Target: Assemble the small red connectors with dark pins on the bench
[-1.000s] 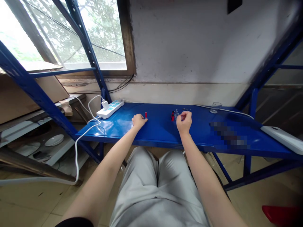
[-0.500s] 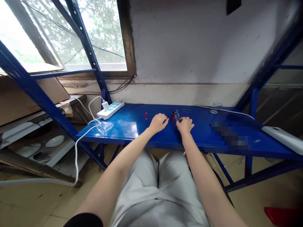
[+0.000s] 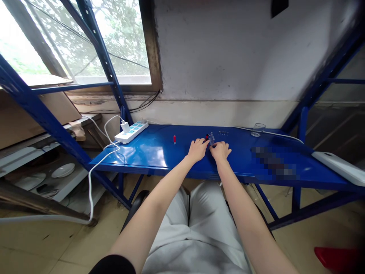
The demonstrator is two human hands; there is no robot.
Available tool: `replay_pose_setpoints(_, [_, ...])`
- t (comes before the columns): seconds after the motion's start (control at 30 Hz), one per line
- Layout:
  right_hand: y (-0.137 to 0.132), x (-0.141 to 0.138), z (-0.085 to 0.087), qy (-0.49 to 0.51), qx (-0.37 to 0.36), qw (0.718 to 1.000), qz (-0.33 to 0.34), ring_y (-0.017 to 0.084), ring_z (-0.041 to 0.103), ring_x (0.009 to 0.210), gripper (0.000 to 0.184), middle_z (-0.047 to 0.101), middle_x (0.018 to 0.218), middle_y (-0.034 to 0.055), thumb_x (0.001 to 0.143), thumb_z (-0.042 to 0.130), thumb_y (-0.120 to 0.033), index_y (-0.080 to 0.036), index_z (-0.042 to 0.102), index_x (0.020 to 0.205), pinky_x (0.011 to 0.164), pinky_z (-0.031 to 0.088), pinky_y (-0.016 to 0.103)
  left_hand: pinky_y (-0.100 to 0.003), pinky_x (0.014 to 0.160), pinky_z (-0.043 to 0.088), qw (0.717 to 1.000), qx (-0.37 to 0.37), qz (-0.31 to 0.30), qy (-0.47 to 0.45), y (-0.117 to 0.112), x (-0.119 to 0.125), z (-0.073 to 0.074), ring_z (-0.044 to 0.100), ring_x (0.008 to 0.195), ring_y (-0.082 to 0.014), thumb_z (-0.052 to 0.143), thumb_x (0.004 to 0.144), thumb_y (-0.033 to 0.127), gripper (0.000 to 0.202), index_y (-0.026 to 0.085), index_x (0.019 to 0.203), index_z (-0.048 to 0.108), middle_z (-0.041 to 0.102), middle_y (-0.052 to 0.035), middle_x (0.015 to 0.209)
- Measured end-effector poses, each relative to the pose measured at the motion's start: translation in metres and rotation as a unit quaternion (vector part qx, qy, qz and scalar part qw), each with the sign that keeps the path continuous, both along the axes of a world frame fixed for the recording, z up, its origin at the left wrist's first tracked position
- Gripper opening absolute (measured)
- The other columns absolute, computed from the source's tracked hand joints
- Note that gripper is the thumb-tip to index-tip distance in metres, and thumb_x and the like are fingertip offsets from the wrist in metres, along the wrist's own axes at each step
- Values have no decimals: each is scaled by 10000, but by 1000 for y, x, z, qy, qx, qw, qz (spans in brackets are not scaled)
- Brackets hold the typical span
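Note:
Both my hands rest side by side on the blue metal shelf (image 3: 159, 152). My left hand (image 3: 197, 148) has its fingers curled and reaches a cluster of small clear and red pieces (image 3: 210, 137). My right hand (image 3: 220, 149) lies just right of it, fingers bent down on the shelf close to the same cluster. What either hand grips is too small to make out. A single small red piece (image 3: 174, 139) stands alone to the left. A short row of tiny dark pins (image 3: 224, 133) lies behind the cluster.
A white power strip (image 3: 131, 131) with a plugged charger and white cable sits at the shelf's back left. A small clear glass (image 3: 258, 129) stands at the back right, a white flat object (image 3: 338, 167) at the far right edge. Blue rack posts flank the shelf.
My left hand has left the lone red piece and moved right across the shelf to the cluster. My right hand dropped slightly and stayed by the cluster.

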State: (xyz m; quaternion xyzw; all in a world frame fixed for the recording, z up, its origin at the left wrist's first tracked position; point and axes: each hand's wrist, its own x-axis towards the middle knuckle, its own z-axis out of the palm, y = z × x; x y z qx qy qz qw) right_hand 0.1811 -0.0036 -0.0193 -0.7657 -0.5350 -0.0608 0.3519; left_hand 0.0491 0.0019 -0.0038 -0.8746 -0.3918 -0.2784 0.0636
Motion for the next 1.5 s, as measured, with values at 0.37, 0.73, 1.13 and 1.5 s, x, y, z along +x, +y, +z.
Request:
replay_pose_setpoints(0.37, [-1,-4,8,0,-89,996,-26,274,417,1012,251,547,1032,115,733,532,-334,-174,658,879,809,315,425,-316,766,392,998,-26,-6,-57,8,-1,1,513,881,-188,433,833,168,182,193,939,579,604,-50,934])
replay_pose_setpoints(0.73, [-1,-4,9,10,-81,997,-17,283,428,989,204,559,1000,125,741,506,-282,-164,651,825,788,317,430,-257,665,428,938,-81,7,-336,6,-14,-3,520,693,-130,534,790,248,88,178,820,578,602,-31,787])
replay_pose_setpoints(1.13, [-11,-22,18,-129,-58,985,94,264,445,903,73,560,900,131,745,498,-207,-159,536,706,709,314,376,-253,675,444,881,-109,-12,-461,10,-20,-4,525,657,-111,571,744,220,57,166,754,587,604,-26,763])
replay_pose_setpoints(1.5, [-14,-25,22,-146,-84,980,106,255,449,896,105,566,908,134,747,461,-200,-153,553,769,700,324,355,-263,692,446,880,-76,3,-469,11,-21,-4,539,689,-122,527,784,239,76,178,787,572,601,-36,791])
